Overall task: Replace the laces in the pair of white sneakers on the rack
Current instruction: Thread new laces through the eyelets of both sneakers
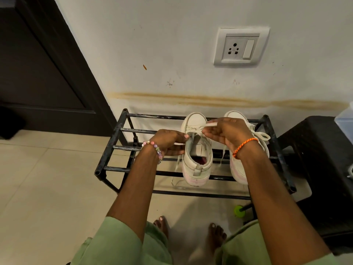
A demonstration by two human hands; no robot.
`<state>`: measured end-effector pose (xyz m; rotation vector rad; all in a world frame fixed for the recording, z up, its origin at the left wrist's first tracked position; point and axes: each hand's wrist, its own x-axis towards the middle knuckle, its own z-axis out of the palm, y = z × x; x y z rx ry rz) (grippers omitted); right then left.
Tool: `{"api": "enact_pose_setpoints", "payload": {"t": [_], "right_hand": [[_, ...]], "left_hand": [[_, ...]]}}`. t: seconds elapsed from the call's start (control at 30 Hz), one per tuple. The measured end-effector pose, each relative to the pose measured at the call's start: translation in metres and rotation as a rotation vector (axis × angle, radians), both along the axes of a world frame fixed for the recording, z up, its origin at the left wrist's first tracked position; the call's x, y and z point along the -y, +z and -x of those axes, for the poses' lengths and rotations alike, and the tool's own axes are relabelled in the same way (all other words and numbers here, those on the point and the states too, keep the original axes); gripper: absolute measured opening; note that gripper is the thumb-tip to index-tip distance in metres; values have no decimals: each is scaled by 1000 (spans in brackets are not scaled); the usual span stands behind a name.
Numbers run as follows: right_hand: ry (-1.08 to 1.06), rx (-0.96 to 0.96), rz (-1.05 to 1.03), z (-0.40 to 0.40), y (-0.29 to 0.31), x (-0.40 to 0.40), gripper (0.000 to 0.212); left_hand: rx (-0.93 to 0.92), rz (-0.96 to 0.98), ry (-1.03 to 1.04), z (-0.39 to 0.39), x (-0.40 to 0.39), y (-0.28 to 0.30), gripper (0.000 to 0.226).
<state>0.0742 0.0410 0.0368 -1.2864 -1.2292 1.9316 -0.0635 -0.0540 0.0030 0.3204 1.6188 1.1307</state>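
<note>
The right hand [227,133] pinches a flat white lace [211,124] between thumb and fingertips and holds it up and taut toward 12 o'clock, likely so it runs straight through an eyelet instead of bunching. The left hand [169,141] curls round the collar of the left sneaker [196,161] at 9 o'clock, thumb pressed by the top eyelet, seemingly to keep the shoe from sliding while the lace is drawn. Loose lace ends hang off both sides of that shoe, down past the heel. The right sneaker [238,169] stands just beside it at 3 o'clock, partly hidden by the wrist, its bow still tied, so I judge only 1 of the 2 is being worked. Both sit heels toward the person on the black rack [112,142], which stands against the wall [172,44]. I can't tell whether the lace is going in or coming out.
</note>
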Motion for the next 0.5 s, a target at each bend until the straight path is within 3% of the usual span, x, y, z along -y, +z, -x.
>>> {"api": "enact_pose_setpoints", "payload": {"t": [0.13, 0.27, 0.4, 0.5], "right_hand": [[54, -120, 84, -6, -2, 0, 6], [105, 41, -125, -8, -12, -2, 16], [134, 138, -266, -1, -14, -3, 9], [221, 302, -418, 1, -18, -2, 22]], "left_hand": [[-5, 4, -5, 1, -1, 0, 1], [-7, 14, -18, 1, -1, 0, 1], [10, 23, -20, 3, 0, -1, 2], [-10, 22, -50, 2, -1, 0, 6]]}}
